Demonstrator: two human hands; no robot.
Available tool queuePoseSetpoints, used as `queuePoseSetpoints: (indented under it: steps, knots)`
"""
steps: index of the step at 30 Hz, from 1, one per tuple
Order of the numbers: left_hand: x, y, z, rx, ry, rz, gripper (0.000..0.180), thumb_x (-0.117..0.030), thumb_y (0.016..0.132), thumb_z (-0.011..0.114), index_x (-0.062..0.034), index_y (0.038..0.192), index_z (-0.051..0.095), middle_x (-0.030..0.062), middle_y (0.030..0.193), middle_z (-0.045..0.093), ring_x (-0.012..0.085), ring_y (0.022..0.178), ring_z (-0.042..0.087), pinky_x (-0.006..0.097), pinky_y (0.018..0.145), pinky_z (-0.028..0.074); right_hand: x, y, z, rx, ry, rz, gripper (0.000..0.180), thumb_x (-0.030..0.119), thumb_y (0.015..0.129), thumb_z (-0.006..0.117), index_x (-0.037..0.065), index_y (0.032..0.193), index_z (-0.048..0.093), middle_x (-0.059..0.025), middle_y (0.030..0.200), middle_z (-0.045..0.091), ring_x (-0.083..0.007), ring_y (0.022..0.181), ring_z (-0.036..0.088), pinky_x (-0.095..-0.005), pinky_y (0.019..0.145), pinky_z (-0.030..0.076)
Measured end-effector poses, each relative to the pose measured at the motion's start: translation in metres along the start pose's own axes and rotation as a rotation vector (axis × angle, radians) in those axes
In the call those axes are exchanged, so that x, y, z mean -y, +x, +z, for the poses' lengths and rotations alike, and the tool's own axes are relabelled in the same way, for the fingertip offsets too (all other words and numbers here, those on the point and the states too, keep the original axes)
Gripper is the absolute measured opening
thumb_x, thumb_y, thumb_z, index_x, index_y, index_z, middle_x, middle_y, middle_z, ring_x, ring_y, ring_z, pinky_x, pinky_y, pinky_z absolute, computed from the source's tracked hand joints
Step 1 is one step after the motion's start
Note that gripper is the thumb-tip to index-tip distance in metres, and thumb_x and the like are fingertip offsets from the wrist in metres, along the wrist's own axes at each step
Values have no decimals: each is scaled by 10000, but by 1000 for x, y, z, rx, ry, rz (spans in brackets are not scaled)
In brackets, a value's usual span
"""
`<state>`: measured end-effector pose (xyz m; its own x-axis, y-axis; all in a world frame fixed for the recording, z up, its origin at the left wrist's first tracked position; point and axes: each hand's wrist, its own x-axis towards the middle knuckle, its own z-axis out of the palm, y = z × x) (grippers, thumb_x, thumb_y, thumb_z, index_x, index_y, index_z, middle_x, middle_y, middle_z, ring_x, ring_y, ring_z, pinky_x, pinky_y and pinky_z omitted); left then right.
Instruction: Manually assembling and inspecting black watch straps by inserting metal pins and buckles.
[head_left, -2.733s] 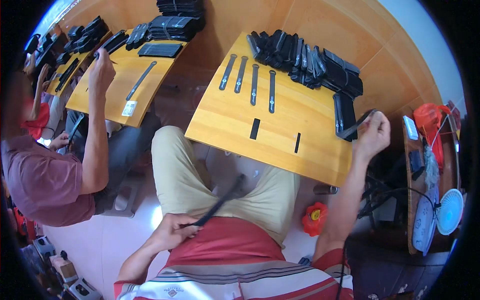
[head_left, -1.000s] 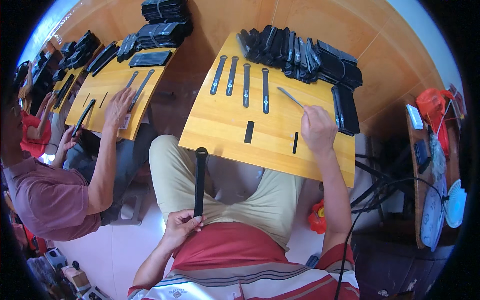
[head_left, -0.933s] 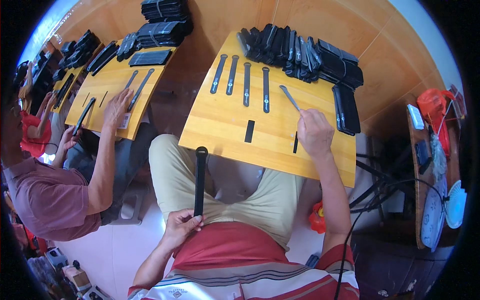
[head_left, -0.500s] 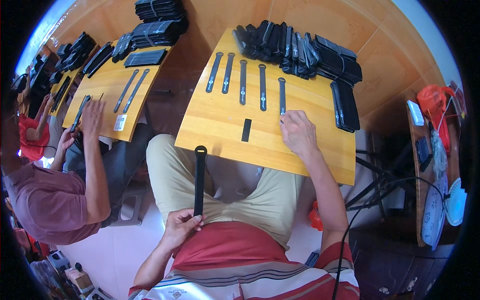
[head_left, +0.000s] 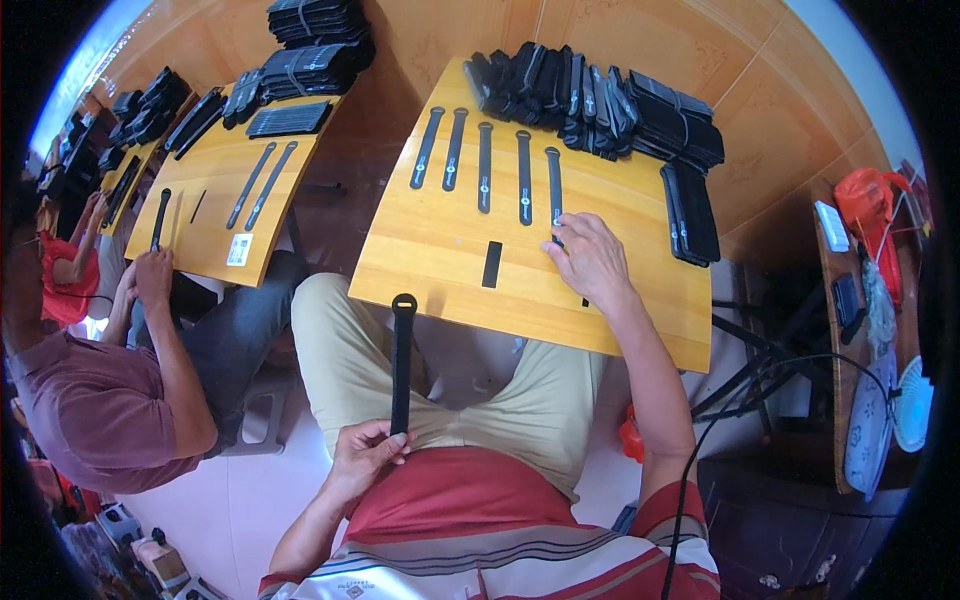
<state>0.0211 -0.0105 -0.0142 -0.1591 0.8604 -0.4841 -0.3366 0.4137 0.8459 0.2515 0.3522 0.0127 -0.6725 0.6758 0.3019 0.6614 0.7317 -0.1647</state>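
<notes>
My left hand [head_left: 370, 458] is closed on the bottom end of a black cable strap [head_left: 402, 365], which stands up over my lap with its slotted end on top. On the wooden table, several similar straps [head_left: 485, 168] lie apart in a row, slotted ends away from me. At the right end of that row, my right hand [head_left: 592, 262] has its fingers closed at the near end of the last strap [head_left: 554, 185], hiding its tip. A short black strip [head_left: 492, 264] lies left of this hand. Another dark piece shows partly beneath the hand.
Piles of black straps [head_left: 600, 105] line the table's far edge, with a banded bundle [head_left: 675, 118] and another stack [head_left: 690, 212] at right. To the left, a co-worker [head_left: 110, 400] handles a strap at another table [head_left: 215, 245]. A black cable [head_left: 690, 480] hangs by my right arm.
The last strap in the row has shifted slightly left and away from me with my right hand. My left hand stays nearly still. The co-worker's hands have come together near their table's edge.
</notes>
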Motion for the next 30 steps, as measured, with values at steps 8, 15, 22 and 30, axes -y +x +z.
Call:
queuePoseSetpoints:
  steps: [8,15,22,30]
  knots:
    - [-1,2,3,20,-3,2,179,-85,970,614,22,1099,676,60,986,698,94,826,624,229,701,536,12,-5,-3,-132,-14,-40,277,223,871,680,7,1044,699,-146,1180,651,-302,1158,556,-404,991,456]
    - [-11,9,19,31,52,75,175,-56,962,610,20,1109,667,50,933,681,99,813,628,237,702,539,126,-66,-15,-158,625,-100,229,144,812,757,12,973,663,-139,1010,691,-302,888,680,-385,782,551]
    - [-21,17,32,49,34,161,215,-27,949,624,3,1151,555,66,994,666,101,844,636,233,728,547,185,-105,25,85,1217,184,198,107,849,755,-3,921,608,-90,875,676,-145,813,666,-286,722,526]
    - [-25,16,26,226,-270,114,148,-52,957,617,-26,1076,534,145,1060,668,165,900,660,287,770,577,181,-98,22,173,1642,233,103,51,899,702,-5,911,616,-35,839,656,-57,748,603,-223,645,504]
